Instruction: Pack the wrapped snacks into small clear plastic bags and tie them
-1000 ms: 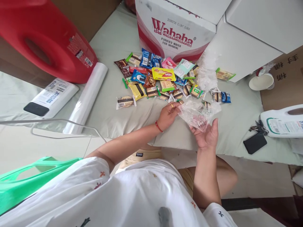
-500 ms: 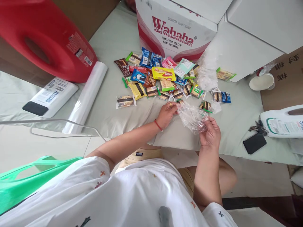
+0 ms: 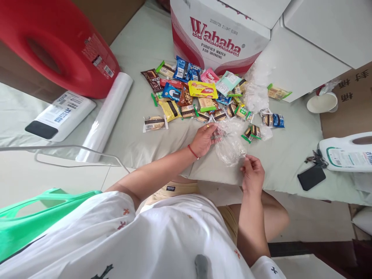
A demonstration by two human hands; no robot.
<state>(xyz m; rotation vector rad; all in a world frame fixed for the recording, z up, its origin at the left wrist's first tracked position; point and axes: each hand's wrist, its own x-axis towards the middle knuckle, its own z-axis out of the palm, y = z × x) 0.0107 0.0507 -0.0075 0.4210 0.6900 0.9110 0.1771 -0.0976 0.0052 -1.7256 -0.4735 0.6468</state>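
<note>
A crumpled clear plastic bag (image 3: pixel 231 145) hangs between my two hands, just above the front of the cloth-covered surface. My left hand (image 3: pixel 204 139) pinches its left side between thumb and fingers. At its lower right corner, my right hand (image 3: pixel 252 172) grips the edge with thumb and fingertips. Beyond the bag lies a pile of wrapped snacks, with a yellow wafer packet (image 3: pixel 202 90) on top. Two small green-edged biscuit packets (image 3: pixel 251 132) rest just right of the bag. More crumpled clear bags (image 3: pixel 257 91) sit on the pile's right side.
A Wahaha water carton (image 3: pixel 217 38) stands behind the snacks. On the left are a red jug (image 3: pixel 72 50), a white roll of plastic film (image 3: pixel 106 116) and a white device (image 3: pixel 62 116). A paper cup (image 3: pixel 322 103), white bottle (image 3: pixel 348 153) and black pouch (image 3: pixel 311 178) are on the right.
My right hand has moved slightly left and down, and the bag now hangs lower and more gathered between my hands. My left hand has barely moved.
</note>
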